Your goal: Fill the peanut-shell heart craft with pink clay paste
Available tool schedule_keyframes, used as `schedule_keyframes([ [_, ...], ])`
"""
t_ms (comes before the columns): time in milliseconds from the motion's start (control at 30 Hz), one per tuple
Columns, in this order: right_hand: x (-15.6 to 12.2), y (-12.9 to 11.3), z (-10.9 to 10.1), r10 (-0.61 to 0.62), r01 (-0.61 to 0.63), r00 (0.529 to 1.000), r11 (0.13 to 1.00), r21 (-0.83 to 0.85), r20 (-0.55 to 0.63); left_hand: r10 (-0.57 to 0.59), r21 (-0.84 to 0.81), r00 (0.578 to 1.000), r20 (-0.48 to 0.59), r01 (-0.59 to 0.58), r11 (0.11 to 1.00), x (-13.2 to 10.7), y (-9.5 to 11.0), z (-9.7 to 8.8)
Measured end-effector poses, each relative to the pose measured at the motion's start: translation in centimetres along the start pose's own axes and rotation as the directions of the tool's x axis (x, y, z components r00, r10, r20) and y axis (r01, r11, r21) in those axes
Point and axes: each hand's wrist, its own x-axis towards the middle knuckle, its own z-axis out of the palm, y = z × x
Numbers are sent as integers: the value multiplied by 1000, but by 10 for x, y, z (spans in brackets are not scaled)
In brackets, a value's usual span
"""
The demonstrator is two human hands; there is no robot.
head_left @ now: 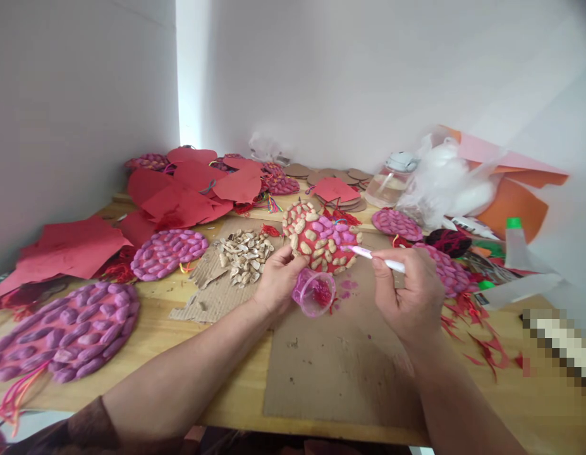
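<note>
My left hand (279, 279) is closed at the lower left edge of a red card decoration (314, 235) covered in peanut shells. Tilted against the same hand is a clear plastic cup (314, 293) with pink paint inside; the fingers behind it are hidden. Between the thumb and fingers of my right hand (406, 291) is a paintbrush (382, 259) with a white handle. Its pink tip meets the shells at the card's right side. Several shells near the top are painted pink-purple, while the others are bare tan.
Cardboard (340, 373) with pink smears lies under my hands. Loose peanut shells (245, 256) are heaped to its left. Purple-painted decorations (67, 332) and red paper pieces (79, 246) lie leftward. A water-filled jar (390, 183), plastic bag (449, 183) and green-capped bottle (515, 243) stand right.
</note>
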Motion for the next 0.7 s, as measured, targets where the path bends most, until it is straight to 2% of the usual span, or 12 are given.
schedule_keyframes([
  [100, 0, 1, -1, 34, -33, 999, 999, 13, -19, -11, -2, 1000, 0, 11, 1000, 1, -1, -1],
  [267, 1, 0, -2, 62, -63, 998, 997, 39, 30, -23, 10, 999, 22, 23, 1000, 1, -3, -3],
  [400, 1, 2, -4, 84, -84, 997, 996, -28, -1, -7, 26, 1000, 15, 6, 1000, 2, -5, -5],
  [500, 1, 1, -4, 114, -114, 993, 993, 24, 10, 22, 49, 999, 28, -23, 999, 2, -5, -6],
  [600, 1, 1, -5, 95, -96, 995, 994, 44, 27, 53, 76, 998, 35, -56, 996, 2, -6, -6],
  [700, 1, 2, -5, 85, -85, 996, 996, -19, 3, 54, 65, 998, 36, -56, 996, 3, -7, -7],
])
